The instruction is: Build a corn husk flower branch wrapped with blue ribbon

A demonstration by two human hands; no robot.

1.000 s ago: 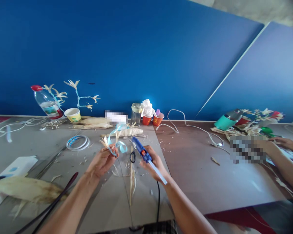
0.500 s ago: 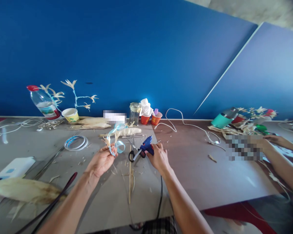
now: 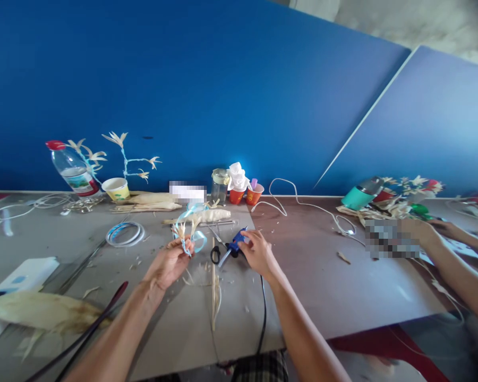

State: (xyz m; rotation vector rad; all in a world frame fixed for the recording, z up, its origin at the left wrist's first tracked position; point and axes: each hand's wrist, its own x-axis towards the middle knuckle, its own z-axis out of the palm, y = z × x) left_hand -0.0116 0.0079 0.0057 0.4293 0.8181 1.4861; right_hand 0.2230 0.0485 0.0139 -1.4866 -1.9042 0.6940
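My left hand [image 3: 175, 260] is closed on a small flower branch [image 3: 184, 245], its pale dried-husk petals and blue-wrapped stem showing above the fingers. A light blue ribbon [image 3: 200, 241] loops beside it. To the right, my right hand [image 3: 258, 252] has thumb and fingertips on a blue hot glue gun [image 3: 236, 243], low over the table. A clear glue stick [image 3: 224, 258] sticks out of the gun's back. Black-handled scissors [image 3: 215, 255] lie just left of and partly under the gun. Thin straw-like strips [image 3: 214, 302] lie nearer me.
Behind stand a jar [image 3: 220, 187], red paper cups [image 3: 254, 195], a yellow cup [image 3: 116, 189] and a tilted bottle [image 3: 77, 175]. A ribbon roll [image 3: 125, 234] and a large husk [image 3: 40, 310] lie left. Another person's arms [image 3: 454, 265] reach in at right, near a green bottle [image 3: 360, 196].
My right hand has shifted slightly left and up over the glue gun, its fingers now nearer the nozzle end. The left hand holds the flower branch almost in place. The view has shifted a little.
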